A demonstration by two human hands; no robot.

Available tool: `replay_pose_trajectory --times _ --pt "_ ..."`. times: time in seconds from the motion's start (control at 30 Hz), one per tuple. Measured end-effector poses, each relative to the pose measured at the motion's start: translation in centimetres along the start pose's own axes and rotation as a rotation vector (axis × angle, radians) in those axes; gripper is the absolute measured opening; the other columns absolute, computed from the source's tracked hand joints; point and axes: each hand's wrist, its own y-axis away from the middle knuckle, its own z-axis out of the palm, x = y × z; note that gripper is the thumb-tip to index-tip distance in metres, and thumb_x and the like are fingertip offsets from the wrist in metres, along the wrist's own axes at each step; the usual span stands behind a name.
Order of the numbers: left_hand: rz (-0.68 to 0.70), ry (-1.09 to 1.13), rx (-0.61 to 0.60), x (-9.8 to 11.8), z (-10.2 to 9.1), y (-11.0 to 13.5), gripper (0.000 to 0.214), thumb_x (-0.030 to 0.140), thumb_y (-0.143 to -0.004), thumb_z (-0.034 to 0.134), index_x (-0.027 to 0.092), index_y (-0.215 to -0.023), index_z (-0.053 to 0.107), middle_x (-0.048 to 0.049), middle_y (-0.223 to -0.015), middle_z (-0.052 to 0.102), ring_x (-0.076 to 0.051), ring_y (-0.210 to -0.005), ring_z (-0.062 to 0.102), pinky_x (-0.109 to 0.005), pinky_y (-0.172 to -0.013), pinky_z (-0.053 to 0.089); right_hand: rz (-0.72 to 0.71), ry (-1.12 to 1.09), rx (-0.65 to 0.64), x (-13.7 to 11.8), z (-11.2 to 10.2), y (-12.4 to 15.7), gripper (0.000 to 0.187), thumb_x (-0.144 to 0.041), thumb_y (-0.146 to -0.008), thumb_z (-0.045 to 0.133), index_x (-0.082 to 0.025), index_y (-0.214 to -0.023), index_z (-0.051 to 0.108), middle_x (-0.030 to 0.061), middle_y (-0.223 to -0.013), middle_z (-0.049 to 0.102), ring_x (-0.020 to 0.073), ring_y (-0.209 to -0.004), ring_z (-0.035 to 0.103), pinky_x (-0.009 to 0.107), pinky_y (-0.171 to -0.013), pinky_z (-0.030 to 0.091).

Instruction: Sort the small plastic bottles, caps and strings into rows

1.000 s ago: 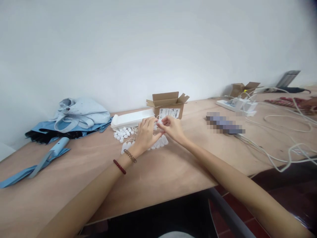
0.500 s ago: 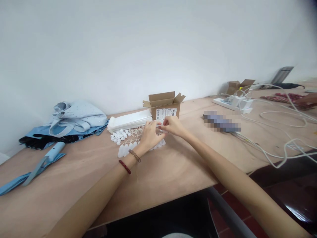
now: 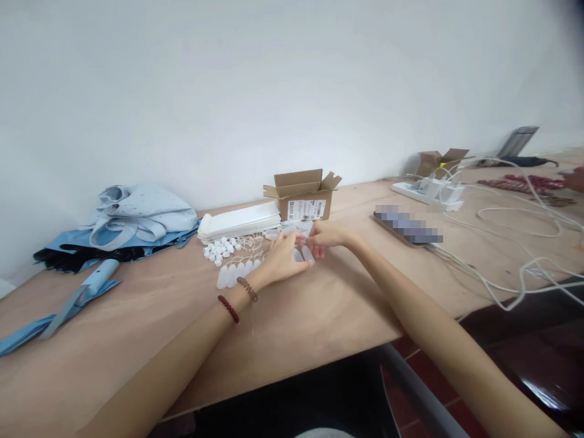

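Observation:
Over the row of small frosted, round-ended tags, my left hand (image 3: 283,255) hovers with its thumb and fingers apart. Just to its right, my right hand (image 3: 326,235) points down with curled fingers close together; what sits between the fingertips is hidden. A frosted tag (image 3: 307,255) shows right beneath these fingers, with another beside it. More tags (image 3: 232,275) with beige strings lie in line left of my left wrist. Behind them are a heap of small white pieces (image 3: 221,249) and a tangle of beige string loops (image 3: 250,243). Further frosted pieces lie behind my fingers, partly covered.
An open cardboard box (image 3: 303,204) stands behind my hands, beside a stack of long white strips (image 3: 241,220). To the right are a phone (image 3: 406,228), a power strip (image 3: 429,191) and loose white cables. A pale bag (image 3: 141,213) and blue umbrella (image 3: 98,277) lie left.
My right hand has lowered and moved slightly right, away from the left fingertips. The tags under the hands now show more. My left hand has shifted slightly toward the right.

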Motion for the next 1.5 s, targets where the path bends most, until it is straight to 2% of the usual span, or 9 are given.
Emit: replay_pose_trajectory --times 0.13,0.3,0.57,0.97,1.1,1.2,1.3,1.37,1.5 --pt "0.016 -0.064 -0.028 -0.1 0.4 -0.4 0.043 0.038 -0.069 0.065 0.021 -0.106 0.052 -0.0071 -0.107 0.06 -0.031 -0.111 0.047 -0.047 -0.093 0.039 0.046 0.061 -0.032 -0.1 -0.1 0.1 0.016 -0.019 -0.07 0.053 -0.012 -0.062 0.064 0.0086 -0.065 0.07 0.0162 -0.057 0.065 0.023 -0.05 0.041" --pt "0.002 -0.121 -0.036 -0.3 0.6 -0.6 0.041 0.035 -0.068 0.063 0.022 -0.105 0.052 -0.0071 -0.105 0.061 -0.031 -0.111 0.047 -0.047 -0.091 0.04 0.016 0.092 -0.042 0.0 -0.2 0.0 0.014 -0.019 -0.069 0.055 -0.013 -0.063 0.065 0.0082 -0.071 0.071 0.0161 -0.062 0.066 0.022 -0.05 0.04" --pt "-0.012 -0.141 -0.04 -0.8 0.7 -0.6 0.039 0.037 -0.068 0.062 0.022 -0.103 0.052 -0.0071 -0.102 0.06 -0.031 -0.107 0.049 -0.046 -0.087 0.041 -0.013 0.112 -0.069 0.3 0.0 -0.4 0.013 -0.019 -0.068 0.056 -0.013 -0.065 0.067 0.0069 -0.072 0.072 0.0147 -0.061 0.066 0.021 -0.049 0.039" --pt "0.003 -0.111 -0.038 -1.0 0.0 -0.3 0.044 0.042 -0.069 0.064 0.022 -0.107 0.055 -0.0084 -0.111 0.061 -0.032 -0.111 0.048 -0.047 -0.09 0.041 -0.013 0.098 -0.099 0.6 -0.2 -0.5 0.013 -0.019 -0.071 0.056 -0.014 -0.068 0.067 0.0053 -0.071 0.071 0.0129 -0.058 0.064 0.02 -0.049 0.039" --pt "-0.047 -0.058 0.065 -2.3 -1.7 -0.3 0.036 0.042 -0.077 0.057 0.019 -0.105 0.057 -0.0098 -0.111 0.062 -0.029 -0.109 0.052 -0.044 -0.091 0.043 -0.044 0.079 -0.004 0.8 -0.2 -0.6 0.012 -0.016 -0.072 0.056 -0.012 -0.067 0.066 0.0053 -0.068 0.07 0.0127 -0.054 0.063 0.021 -0.05 0.04" --pt "-0.13 -0.064 0.165 -4.4 -3.8 -0.1 0.027 0.035 -0.079 0.051 0.017 -0.099 0.059 -0.0101 -0.105 0.065 -0.027 -0.103 0.056 -0.041 -0.088 0.044 -0.099 0.181 0.25 1.3 -0.1 -1.3 0.012 -0.012 -0.072 0.054 -0.012 -0.068 0.066 0.0055 -0.068 0.069 0.0131 -0.057 0.062 0.022 -0.058 0.043" --pt "-0.268 -0.094 0.21 -7.0 -6.2 0.4 0.021 0.028 -0.076 0.05 0.018 -0.09 0.062 -0.0094 -0.096 0.068 -0.025 -0.092 0.061 -0.037 -0.082 0.046 -0.159 0.371 0.51 2.3 0.2 -2.4 0.014 -0.011 -0.072 0.056 -0.014 -0.079 0.068 0.0059 -0.083 0.071 0.0159 -0.073 0.062 0.023 -0.065 0.041" --pt "-0.344 -0.107 0.239 -8.5 -7.6 0.9 0.019 0.026 -0.073 0.05 0.018 -0.083 0.064 -0.0085 -0.092 0.069 -0.025 -0.088 0.062 -0.035 -0.078 0.047 -0.187 0.445 0.531 3.0 0.5 -3.1 0.016 -0.013 -0.073 0.057 -0.017 -0.084 0.069 0.0046 -0.09 0.07 0.0165 -0.078 0.061 0.023 -0.065 0.04" --pt "-0.385 -0.123 0.263 -10.3 -9.2 2.1 0.018 0.025 -0.071 0.051 0.019 -0.078 0.066 -0.0073 -0.086 0.071 -0.025 -0.084 0.063 -0.033 -0.076 0.046 -0.187 0.505 0.496 4.1 0.9 -4.0 0.017 -0.017 -0.074 0.059 -0.019 -0.088 0.069 0.0047 -0.088 0.07 0.0171 -0.076 0.06 0.023 -0.064 0.038"
